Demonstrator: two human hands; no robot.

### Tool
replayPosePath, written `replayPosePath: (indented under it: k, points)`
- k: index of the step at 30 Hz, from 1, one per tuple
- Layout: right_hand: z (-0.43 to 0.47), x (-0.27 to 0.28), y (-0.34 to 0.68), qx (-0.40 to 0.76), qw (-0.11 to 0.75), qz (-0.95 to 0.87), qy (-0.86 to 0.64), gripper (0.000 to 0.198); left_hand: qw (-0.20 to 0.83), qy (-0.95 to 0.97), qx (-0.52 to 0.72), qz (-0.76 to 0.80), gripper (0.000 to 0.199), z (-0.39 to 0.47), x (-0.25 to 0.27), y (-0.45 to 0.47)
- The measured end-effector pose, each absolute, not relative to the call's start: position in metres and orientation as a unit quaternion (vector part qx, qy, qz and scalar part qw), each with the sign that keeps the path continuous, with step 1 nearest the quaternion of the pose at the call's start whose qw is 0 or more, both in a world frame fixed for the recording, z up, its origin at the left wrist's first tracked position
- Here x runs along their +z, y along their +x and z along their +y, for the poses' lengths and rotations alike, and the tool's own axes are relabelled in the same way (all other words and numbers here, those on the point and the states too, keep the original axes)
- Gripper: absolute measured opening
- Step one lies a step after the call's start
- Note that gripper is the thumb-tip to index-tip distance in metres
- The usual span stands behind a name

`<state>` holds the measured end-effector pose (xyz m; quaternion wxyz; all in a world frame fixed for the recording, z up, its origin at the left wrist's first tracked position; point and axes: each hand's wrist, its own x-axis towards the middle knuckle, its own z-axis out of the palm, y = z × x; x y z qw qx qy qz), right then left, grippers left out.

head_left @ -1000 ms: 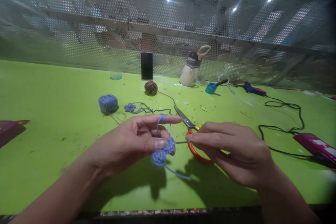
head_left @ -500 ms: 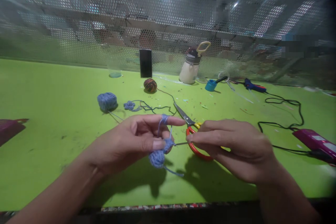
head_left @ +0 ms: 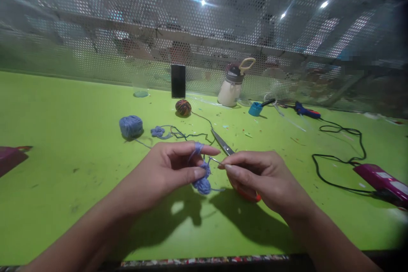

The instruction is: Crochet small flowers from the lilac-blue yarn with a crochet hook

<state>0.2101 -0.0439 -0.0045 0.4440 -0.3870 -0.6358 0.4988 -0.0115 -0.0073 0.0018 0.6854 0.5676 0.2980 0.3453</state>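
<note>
Between thumb and fingers, my left hand (head_left: 174, 168) pinches a small blue crochet piece (head_left: 202, 185), with blue yarn wound round the stretched index finger. My right hand (head_left: 258, 176) is closed on a thin metal crochet hook (head_left: 215, 160), whose tip meets the yarn just above the piece. A short yarn tail hangs out to the right of the piece. Under and behind my right hand lie scissors (head_left: 224, 142), blades pointing away and red handle partly hidden. A ball of blue yarn (head_left: 131, 126) sits at the left, beside a small blue crocheted flower (head_left: 157, 131).
Further back are a multicoloured yarn ball (head_left: 183, 107), a dark phone-like slab (head_left: 178, 81), a cream bottle (head_left: 230, 89) and a blue pot (head_left: 255, 109). At the right lie a blue glue gun (head_left: 307, 111) and a magenta device (head_left: 382, 182) with black cord. A perforated screen borders the table.
My right hand has turned and shifted slightly left, bringing the hook up to the yarn. The crochet piece has moved up and right a little. The camera view has shifted slightly.
</note>
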Motion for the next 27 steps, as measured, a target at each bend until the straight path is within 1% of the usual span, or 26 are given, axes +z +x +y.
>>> replayPosePath:
  k: [8, 14, 17, 20, 23, 27]
  points:
    - [-0.046, -0.005, 0.208, 0.459, 0.435, -0.651, -0.421, 0.015, 0.687, 0.532, 0.38, 0.317, 0.027, -0.008, 0.003, -0.007]
    - [-0.048, -0.003, 0.207, 0.439, 0.408, -0.668, -0.442, 0.017, 0.693, 0.533, 0.385, 0.295, 0.036, -0.007, 0.002, -0.006]
    - [-0.048, -0.003, 0.204, 0.446, 0.411, -0.658, -0.446, 0.016, 0.683, 0.543, 0.388, 0.296, 0.038, -0.008, 0.003, -0.005]
    - [-0.048, -0.004, 0.202, 0.475, 0.424, -0.631, -0.443, 0.015, 0.653, 0.573, 0.391, 0.302, 0.039, -0.01, 0.003, -0.004]
    - [-0.047, -0.006, 0.201, 0.506, 0.432, -0.604, -0.439, 0.016, 0.6, 0.614, 0.401, 0.32, 0.037, -0.013, 0.004, -0.004]
    - [-0.047, -0.005, 0.199, 0.518, 0.422, -0.601, -0.439, 0.02, 0.551, 0.646, 0.403, 0.342, 0.046, -0.015, 0.006, -0.004]
